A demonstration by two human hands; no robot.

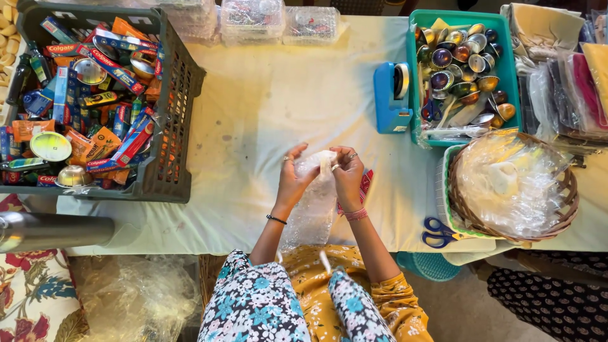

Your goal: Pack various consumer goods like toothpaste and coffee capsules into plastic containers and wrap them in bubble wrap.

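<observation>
Clear plastic, thin and crinkly, is what both hands are busy with: a see-through plastic bag (pixel 315 202) hangs between them. Its top is pinched up near the fingertips and the rest trails down toward the person's lap, so its long way runs from the hands back to the body. The left hand (pixel 293 177) grips the top of the bag on one side, fingers curled in and closed on the plastic. The right hand (pixel 348 174) holds the other side the same way, fingers bent and pinching. Both hands sit close together, almost touching, right over the near middle of the table, and neither one is nearer to the bag than the other, since both have hold of it. Something small and white seems to be tucked at the top of the bag, but it is too bunched up to tell what. A bit of red patterned paper (pixel 364 187) peeks out just beside the right hand. The table wears a white cloth (pixel 266 101) with some smudges. Well off to the left stands a dark crate (pixel 174 114) full of small boxes and tubes. To the right are a blue tape holder (pixel 391 98), a teal tray (pixel 510 69) of shiny little bowls, a woven basket (pixel 567 196) lined with plastic, and blue scissors (pixel 437 232) near the table's edge.
</observation>
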